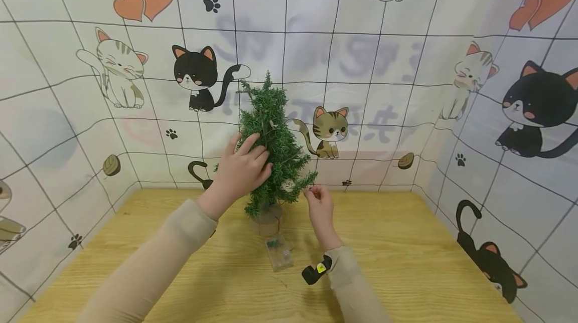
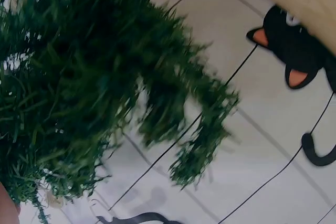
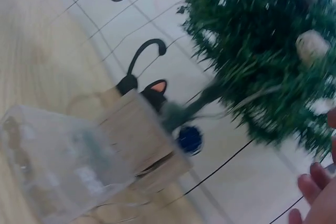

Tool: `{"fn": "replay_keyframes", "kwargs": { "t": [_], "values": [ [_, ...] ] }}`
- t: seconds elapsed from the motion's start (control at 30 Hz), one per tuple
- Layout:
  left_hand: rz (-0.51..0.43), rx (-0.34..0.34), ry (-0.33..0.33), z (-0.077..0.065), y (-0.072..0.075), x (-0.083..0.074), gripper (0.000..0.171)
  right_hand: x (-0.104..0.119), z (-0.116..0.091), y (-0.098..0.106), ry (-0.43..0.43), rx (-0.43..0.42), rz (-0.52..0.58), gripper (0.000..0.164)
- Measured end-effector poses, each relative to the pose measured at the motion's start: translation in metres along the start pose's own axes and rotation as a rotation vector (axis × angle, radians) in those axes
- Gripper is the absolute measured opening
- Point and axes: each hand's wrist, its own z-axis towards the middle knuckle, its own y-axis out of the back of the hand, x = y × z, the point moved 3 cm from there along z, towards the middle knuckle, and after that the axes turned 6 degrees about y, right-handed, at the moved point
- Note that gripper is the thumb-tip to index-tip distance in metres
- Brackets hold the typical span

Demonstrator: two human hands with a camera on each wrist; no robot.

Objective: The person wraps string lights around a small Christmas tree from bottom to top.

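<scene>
A small artificial Christmas tree (image 1: pixel 271 122) stands upright on a wooden base (image 1: pixel 267 223). My left hand (image 1: pixel 241 165) lies against the tree's left front, its spread fingers among the green branches (image 2: pixel 94 61). Beside the lowest right branch is my right hand (image 1: pixel 320 207), thumb and fingers bent close together; whether anything thin is between them is unclear. A pale openwork ball (image 1: pixel 287 185) hangs in the lower branches and shows blurred in the right wrist view. From the base area a thin wire (image 3: pixel 257 94) runs up into the foliage.
A clear plastic box (image 1: pixel 280 257) with small parts inside lies on the wooden table (image 1: pixel 397 253) in front of the base. A cat-printed cloth (image 1: pixel 384 62) stands behind and at both sides. A black wrist camera (image 1: pixel 316 270) sits on my right wrist.
</scene>
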Motion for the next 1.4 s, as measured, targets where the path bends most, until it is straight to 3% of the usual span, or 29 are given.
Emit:
{"fn": "replay_keyframes", "kwargs": {
  "t": [0.1, 0.23, 0.33, 0.43, 0.5, 0.6, 0.77, 1.0, 1.13, 1.4],
  "values": [
    [-0.020, 0.010, 0.031, -0.009, -0.004, -0.001, 0.031, -0.021, -0.002, -0.006, -0.126, 0.151, -0.018, 0.035],
    [-0.046, 0.026, 0.065, -0.013, -0.008, 0.000, 0.034, -0.042, -0.008, -0.018, -0.233, 0.438, -0.066, 0.067],
    [-0.078, 0.066, 0.104, -0.015, -0.012, 0.004, 0.035, -0.047, -0.012, -0.026, -0.174, 0.616, -0.153, 0.064],
    [-0.115, 0.115, 0.141, -0.018, -0.018, 0.011, 0.035, -0.043, -0.015, -0.033, 0.003, 0.712, -0.267, 0.050],
    [-0.135, 0.141, 0.156, -0.018, -0.021, 0.015, 0.035, -0.038, -0.018, -0.036, 0.101, 0.732, -0.318, 0.043],
    [-0.170, 0.195, 0.167, -0.016, -0.026, 0.022, 0.034, -0.027, -0.021, -0.038, 0.143, 0.741, -0.394, 0.042],
    [-0.249, 0.279, 0.216, -0.015, -0.028, 0.027, 0.033, -0.017, -0.027, -0.041, 0.123, 0.760, -0.573, 0.050],
    [-0.340, 0.326, 0.295, -0.016, -0.020, 0.022, 0.033, -0.006, -0.034, -0.044, 0.131, 0.777, -0.771, 0.056],
    [-0.351, 0.363, 0.308, -0.014, -0.018, 0.021, 0.035, 0.001, -0.037, -0.046, 0.130, 0.790, -0.875, 0.057],
    [-0.342, 0.408, 0.319, -0.014, -0.004, 0.025, 0.034, 0.005, -0.040, -0.048, 0.115, 0.821, -0.910, 0.061]
  ]
}}
